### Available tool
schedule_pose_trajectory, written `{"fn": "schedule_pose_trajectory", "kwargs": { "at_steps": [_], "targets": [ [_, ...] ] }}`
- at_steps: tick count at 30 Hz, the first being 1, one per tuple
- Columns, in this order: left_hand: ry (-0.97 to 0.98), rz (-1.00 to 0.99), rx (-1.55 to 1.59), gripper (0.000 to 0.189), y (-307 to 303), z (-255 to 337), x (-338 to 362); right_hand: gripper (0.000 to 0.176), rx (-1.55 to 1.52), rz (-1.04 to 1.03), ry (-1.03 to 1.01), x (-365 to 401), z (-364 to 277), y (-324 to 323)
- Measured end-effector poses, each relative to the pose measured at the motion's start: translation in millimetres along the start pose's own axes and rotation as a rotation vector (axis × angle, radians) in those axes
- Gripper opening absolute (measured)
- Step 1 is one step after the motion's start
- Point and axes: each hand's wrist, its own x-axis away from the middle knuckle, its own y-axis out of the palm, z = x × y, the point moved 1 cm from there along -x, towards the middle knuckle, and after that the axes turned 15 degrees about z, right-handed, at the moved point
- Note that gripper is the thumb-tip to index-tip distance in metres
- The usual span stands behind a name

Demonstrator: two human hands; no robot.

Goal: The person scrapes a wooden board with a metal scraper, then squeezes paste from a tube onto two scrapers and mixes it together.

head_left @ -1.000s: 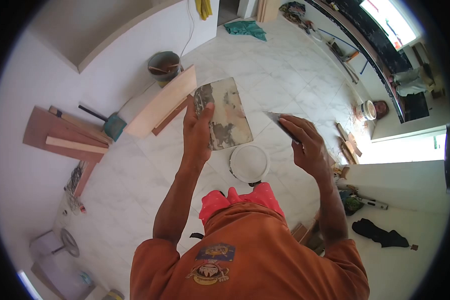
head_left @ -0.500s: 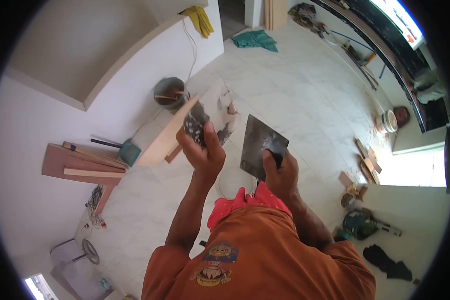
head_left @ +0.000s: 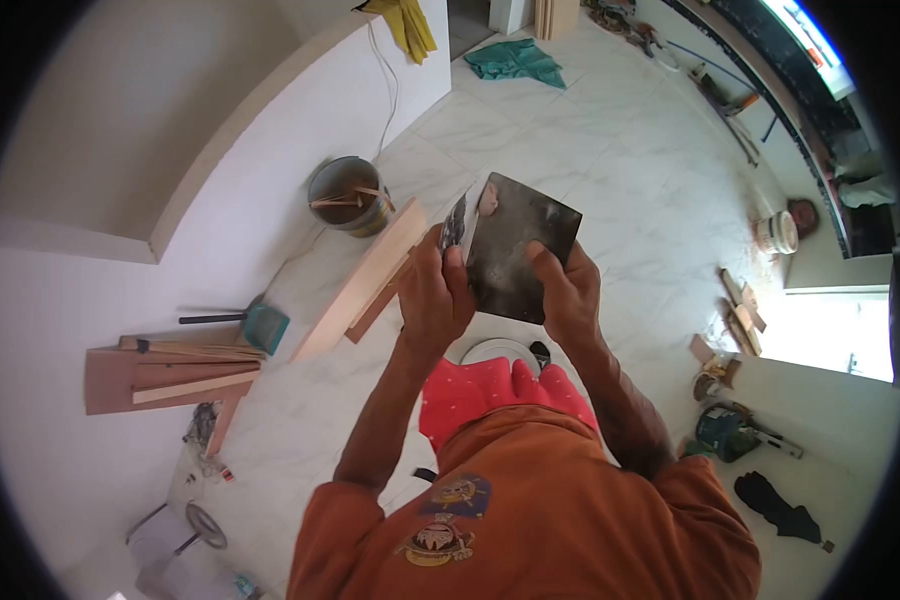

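Head view, standing over a tiled floor. Left hand (head_left: pixel 435 300) has its fingers wrapped closed around the smeared blade (head_left: pixel 455 225), which shows nearly edge-on. Right hand (head_left: pixel 568 295) grips the dark blade (head_left: pixel 520 250) by its lower right corner, thumb on the face and fingers behind. The two blades meet along the dark blade's left edge, held at chest height above the white tub (head_left: pixel 495 352) on the floor. A small pinkish dab of filler (head_left: pixel 488 198) sits at the dark blade's top edge, close to the join; the rest of that face is bare apart from grey streaks. Judgement: early stage, with filler being worked or passed between the blades. The load is small, and no fresh filler shows on any surface in view (the leaning board (head_left: pixel 360 280) beside the left hand looks clean on the side that shows). Spreading is not yet begun. The grey bucket (head_left: pixel 348 195) stands well apart by the wall.
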Motion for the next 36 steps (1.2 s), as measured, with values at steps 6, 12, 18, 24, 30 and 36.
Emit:
{"fn": "schedule_pose_trajectory", "kwargs": {
  "at_steps": [6, 12, 18, 24, 30, 36],
  "targets": [
    [-0.713, -0.013, 0.063, 0.024, -40.8, -66.3, -50.0, 0.026, -0.036, -0.049, 0.034, -20.3, -29.1, 61.7],
    [-1.190, 0.176, 0.592, 0.023, -43.3, -110.2, -92.4, 0.045, 0.681, -0.389, -0.831, -36.2, -78.2, 118.3],
    [-1.395, 0.200, 0.856, 0.024, -26.4, -134.0, -102.5, 0.058, 0.720, -0.450, -1.251, -92.6, -3.7, 108.9],
    [-1.171, 0.366, 0.641, 0.025, 19.6, -150.5, -113.7, 0.058, 0.660, -0.506, -1.043, -192.2, 8.4, 78.0],
    [-0.963, 0.582, 0.412, 0.028, 104.5, -170.5, -96.2, 0.055, 0.700, -0.667, -1.232, -256.7, -1.4, 83.4],
    [-0.858, 0.643, 0.225, 0.027, 151.6, -187.6, -89.1, 0.054, 0.859, -0.794, -1.331, -292.3, 15.1, 84.4]
  ]
}}
